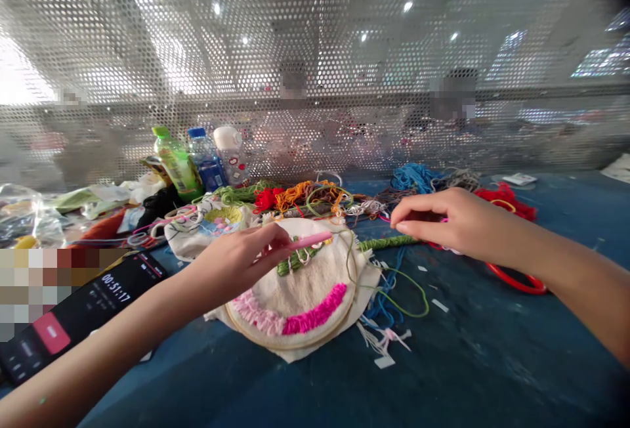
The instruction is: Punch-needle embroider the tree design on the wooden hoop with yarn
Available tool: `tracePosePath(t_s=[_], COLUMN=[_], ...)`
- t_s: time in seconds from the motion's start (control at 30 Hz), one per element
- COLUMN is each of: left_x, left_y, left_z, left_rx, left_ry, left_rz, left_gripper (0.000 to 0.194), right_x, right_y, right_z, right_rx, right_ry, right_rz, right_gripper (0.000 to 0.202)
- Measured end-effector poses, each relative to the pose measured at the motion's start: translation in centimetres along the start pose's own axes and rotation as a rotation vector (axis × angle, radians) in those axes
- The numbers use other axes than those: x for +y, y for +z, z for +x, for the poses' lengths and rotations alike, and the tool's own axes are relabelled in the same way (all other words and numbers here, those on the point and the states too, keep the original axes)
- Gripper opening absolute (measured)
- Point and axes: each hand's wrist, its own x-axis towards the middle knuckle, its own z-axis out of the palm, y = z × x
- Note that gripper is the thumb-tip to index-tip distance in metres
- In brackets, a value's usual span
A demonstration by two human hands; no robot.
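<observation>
My left hand (258, 249) is closed around a pink pen-shaped punch needle (312, 240), held slanted above the embroidery hoop (355, 283). The cream cloth (300, 287) in the hoop carries a curved band of pale pink loops (258, 315) and bright pink loops (317, 313), with green stitching (290, 262) partly behind the tool. Loose green yarn (411, 315) curls off the hoop's right side. To the right, my right hand (443, 218) hovers over a green yarn bundle (388, 242), thumb and fingers pinched together; whatever is between them is too small to make out.
A phone (98, 310) showing a timer lies at the left. Bottles (177, 165), another stitched piece (216, 221) and tangled yarn (315, 195) line the back, before a perforated metal screen (315, 86). A red hoop (516, 281) and blue yarn (416, 177) are on the right.
</observation>
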Motion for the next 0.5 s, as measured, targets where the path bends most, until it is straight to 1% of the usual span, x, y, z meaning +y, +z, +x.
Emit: tracePosePath(t_s=[0.07,0.2,0.37,0.5], left_x=[-0.14,-0.23,-0.09,0.01], left_y=[-0.05,-0.06,-0.05,-0.02], left_z=[0.02,0.13,0.15,0.05], left_rx=[0.003,0.007,-0.005,-0.003], left_ry=[-0.007,-0.013,0.002,0.029], left_rz=[0.006,0.016,0.008,0.013], left_gripper=[0.027,0.029,0.028,0.027], right_x=[-0.19,-0.18,-0.38,-0.1], right_y=[-0.31,-0.58,-0.36,0.06], right_z=[-0.2,-0.3,-0.31,-0.24], right_rx=[0.018,0.033,0.002,-0.019], right_ry=[0.02,0.011,0.024,-0.014], right_rz=[0.01,0.017,-0.016,-0.048], right_gripper=[0.021,0.021,0.02,0.023])
